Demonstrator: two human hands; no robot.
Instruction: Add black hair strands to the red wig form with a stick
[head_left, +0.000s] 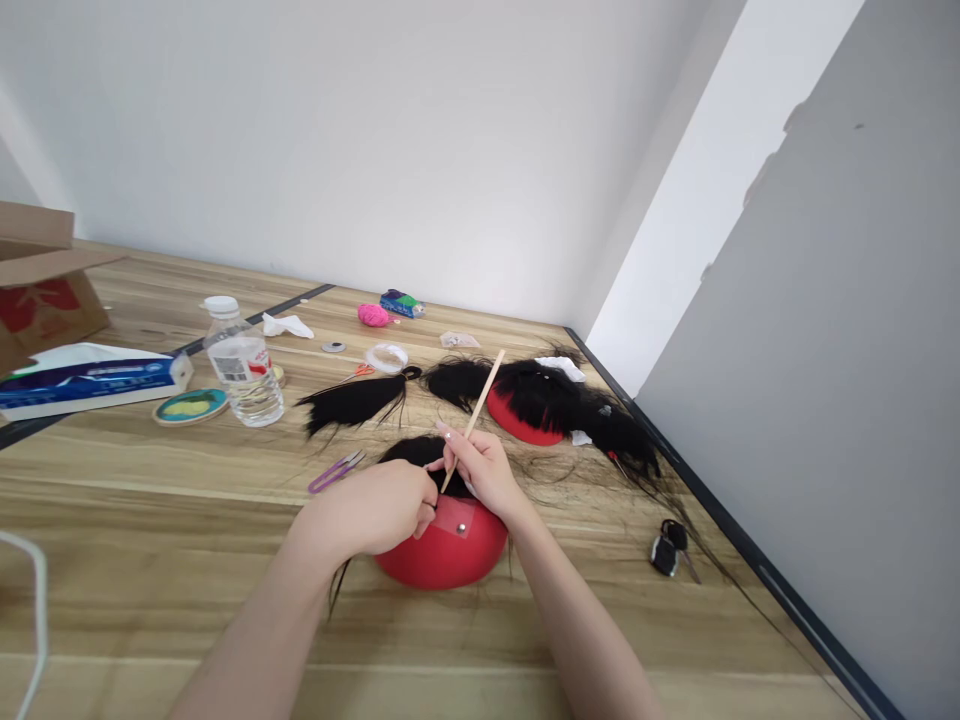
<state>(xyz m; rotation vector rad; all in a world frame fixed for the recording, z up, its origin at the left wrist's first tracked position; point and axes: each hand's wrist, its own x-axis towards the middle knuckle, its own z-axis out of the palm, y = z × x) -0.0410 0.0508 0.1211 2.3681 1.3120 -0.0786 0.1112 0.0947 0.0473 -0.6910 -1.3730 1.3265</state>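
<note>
A red dome [442,560] lies on the wooden table in front of me, with black hair [411,452] over its far side and a clear patch with a small metal stud [461,527] on its near side. My right hand [476,465] is closed around a thin wooden stick [485,395], whose lower tip points down at the hair's edge. My left hand [394,508] rests against the dome's left side, fingers pinched together beside the stick's tip. What its fingertips hold is too small to make out.
A second red dome [525,425] with black hair stands behind. Purple snips [335,472], a hair bundle [356,402], a water bottle [244,370] and a tissue pack [97,380] lie left. Keys [667,550] are at right; a cardboard box [52,290] stands far left.
</note>
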